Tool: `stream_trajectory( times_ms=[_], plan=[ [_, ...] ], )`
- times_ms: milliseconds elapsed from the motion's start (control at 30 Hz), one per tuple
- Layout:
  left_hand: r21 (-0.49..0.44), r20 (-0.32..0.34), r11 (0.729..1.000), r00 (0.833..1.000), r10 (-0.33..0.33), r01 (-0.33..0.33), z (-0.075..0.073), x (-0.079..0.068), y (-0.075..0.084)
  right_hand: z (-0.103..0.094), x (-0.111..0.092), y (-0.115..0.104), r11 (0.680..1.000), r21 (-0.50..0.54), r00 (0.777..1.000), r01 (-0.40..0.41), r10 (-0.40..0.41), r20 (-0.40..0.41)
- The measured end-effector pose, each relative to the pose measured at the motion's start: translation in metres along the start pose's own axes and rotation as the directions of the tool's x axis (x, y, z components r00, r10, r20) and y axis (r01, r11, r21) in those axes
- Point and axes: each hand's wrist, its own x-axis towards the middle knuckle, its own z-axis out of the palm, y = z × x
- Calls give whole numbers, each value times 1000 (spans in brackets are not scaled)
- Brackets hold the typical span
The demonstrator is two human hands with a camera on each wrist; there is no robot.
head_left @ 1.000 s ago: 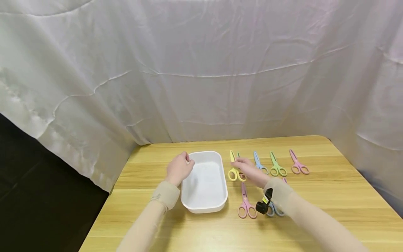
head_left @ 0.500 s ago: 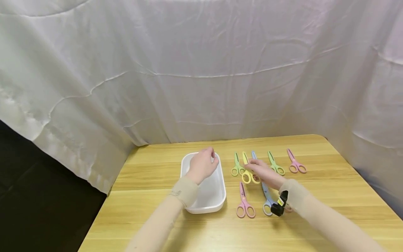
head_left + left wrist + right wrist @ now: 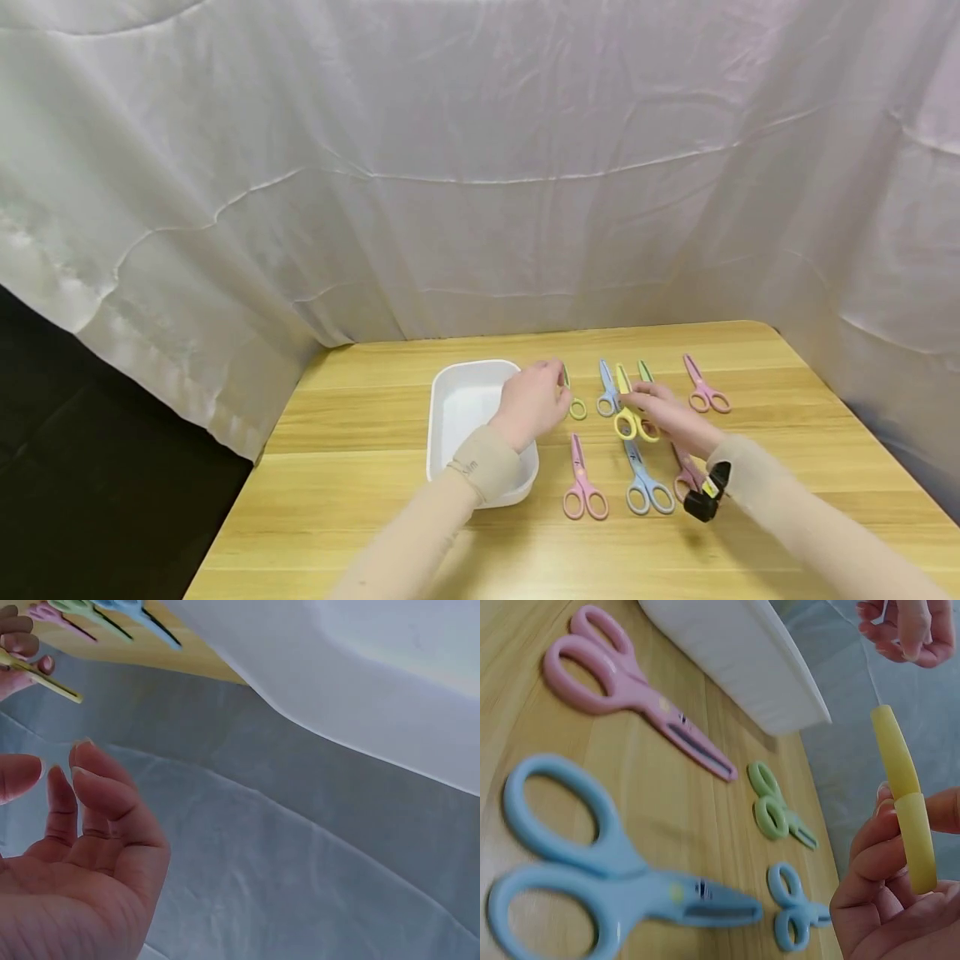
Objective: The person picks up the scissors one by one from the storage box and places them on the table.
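My right hand [image 3: 670, 414] holds a pair of yellow scissors [image 3: 622, 380] above the table, blades pointing away; their handles show edge-on between thumb and fingers in the right wrist view. Behind them lie blue scissors [image 3: 606, 382] and partly hidden green scissors [image 3: 644, 370]. Over the right rim of a white tray [image 3: 430, 437] hovers my left hand [image 3: 531, 402]. Its fingers are loosely curved with nothing between them and the thumb, as the left wrist view shows. That hand partly covers another pair of green scissors [image 3: 775, 801].
Nearer me lie pink scissors [image 3: 579, 477] and blue scissors [image 3: 639, 477]. More pink scissors [image 3: 686, 471] are partly hidden below my right wrist. Another pink pair [image 3: 701, 387] lies at the back right. A grey curtain [image 3: 480, 250] hangs behind the wooden table [image 3: 322, 500].
My right hand has carried the yellow scissors rightward, past the green and blue pairs at the back. The left hand has moved right, from the tray's left rim across to its right rim.
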Motion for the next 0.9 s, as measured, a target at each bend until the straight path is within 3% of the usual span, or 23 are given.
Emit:
stream_trajectory(
  times_ms=[267, 600, 833, 900],
  plan=[
    [61, 11, 995, 997, 75, -76, 8, -6, 24, -25, -12, 13, 999, -29, 999, 32, -32, 10],
    [162, 73, 970, 982, 171, -181, 26, -15, 61, -50, -26, 39, 983, -112, 989, 144, -147, -17],
    [241, 134, 931, 959, 250, -276, 49, -22, 88, -78, -37, 54, 985, -157, 998, 71, -69, 12],
    [248, 158, 921, 951, 267, -300, 56, -24, 93, -83, -39, 57, 979, -182, 996, 91, -88, 22]
  ],
)
